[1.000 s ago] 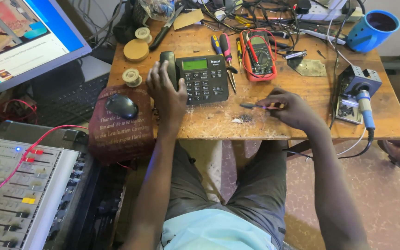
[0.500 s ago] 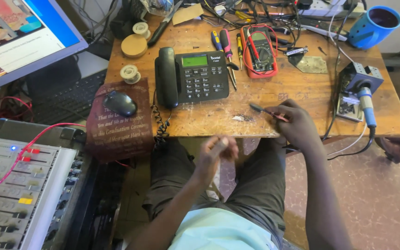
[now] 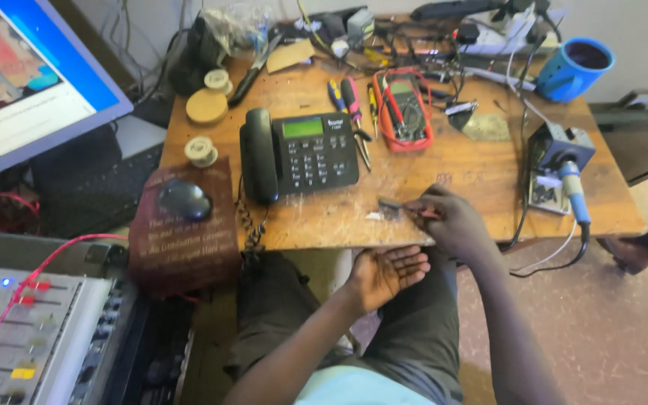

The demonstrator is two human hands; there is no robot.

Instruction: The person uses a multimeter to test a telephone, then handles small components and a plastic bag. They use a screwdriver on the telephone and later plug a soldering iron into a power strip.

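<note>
Right hand (image 3: 455,225), fingers pinched on a thin tool (image 3: 403,208), sweeps debris (image 3: 375,216) at the desk (image 3: 481,176) edge; left hand (image 3: 385,274), fingers spread, cups below. Sweep slowly, palm directly under.

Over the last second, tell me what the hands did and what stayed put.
The left hand let go of the desk phone, dropped below the table edge and now lies palm up under it. The right hand kept its small tool at the table's front edge. Phone, mouse and multimeter stayed.
</note>
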